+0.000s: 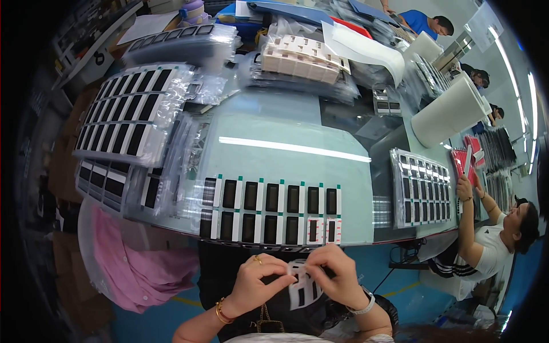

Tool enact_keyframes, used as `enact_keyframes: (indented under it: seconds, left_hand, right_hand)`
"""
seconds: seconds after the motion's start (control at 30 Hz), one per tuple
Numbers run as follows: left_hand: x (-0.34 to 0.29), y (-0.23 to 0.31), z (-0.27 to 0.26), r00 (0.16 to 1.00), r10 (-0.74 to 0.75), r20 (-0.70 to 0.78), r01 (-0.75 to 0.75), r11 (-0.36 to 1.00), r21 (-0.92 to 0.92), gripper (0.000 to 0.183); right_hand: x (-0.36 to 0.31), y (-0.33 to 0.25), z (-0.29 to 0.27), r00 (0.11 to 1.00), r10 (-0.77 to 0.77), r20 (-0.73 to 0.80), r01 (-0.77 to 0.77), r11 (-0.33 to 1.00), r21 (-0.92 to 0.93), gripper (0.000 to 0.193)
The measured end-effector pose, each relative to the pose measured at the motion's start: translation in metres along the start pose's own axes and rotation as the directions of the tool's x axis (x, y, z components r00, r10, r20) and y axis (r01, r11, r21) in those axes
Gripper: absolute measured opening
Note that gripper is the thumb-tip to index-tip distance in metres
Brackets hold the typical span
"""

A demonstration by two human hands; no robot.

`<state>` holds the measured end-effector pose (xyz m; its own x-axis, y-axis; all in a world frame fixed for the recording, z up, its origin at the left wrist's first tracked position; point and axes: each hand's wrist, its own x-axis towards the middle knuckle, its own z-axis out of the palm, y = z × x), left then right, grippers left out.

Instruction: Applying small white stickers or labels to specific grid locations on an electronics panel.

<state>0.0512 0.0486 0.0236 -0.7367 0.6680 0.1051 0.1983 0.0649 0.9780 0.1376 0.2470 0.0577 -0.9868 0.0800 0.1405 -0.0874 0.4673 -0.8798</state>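
Note:
My left hand (258, 281) and my right hand (337, 276) meet just below the near table edge, both pinching a small white strip with black rectangular cut-outs (299, 286). Above them, on the glossy pale-green table top (274, 126), two rows of small black rectangular parts with white and green tabs (269, 210) lie side by side. The two parts at the right end of the near row (323, 230) carry white pieces with red marks.
Stacked trays of black parts in clear bags (127, 111) fill the left side, another tray (422, 188) lies at right. A big white roll (449, 111) stands far right. A pink cloth (134, 257) hangs at lower left. A seated person (486, 240) works at right; others sit beyond.

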Motion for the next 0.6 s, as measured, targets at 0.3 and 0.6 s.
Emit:
enact_keyframes:
  seconds: [0.3,0.6]
  left_hand:
    - [-0.011,-0.014,-0.005,0.985,-0.133,-0.111,0.141,0.988,0.065,0.012]
    - [-0.002,-0.014,0.0,0.994,0.049,-0.097,-0.013,0.939,0.343,0.015]
  right_hand:
    - [0.031,0.03,0.002,0.915,0.358,-0.186,-0.268,0.884,0.384,0.006]
    - [0.039,0.04,0.013,0.94,0.307,-0.151,-0.272,0.938,0.216,0.006]
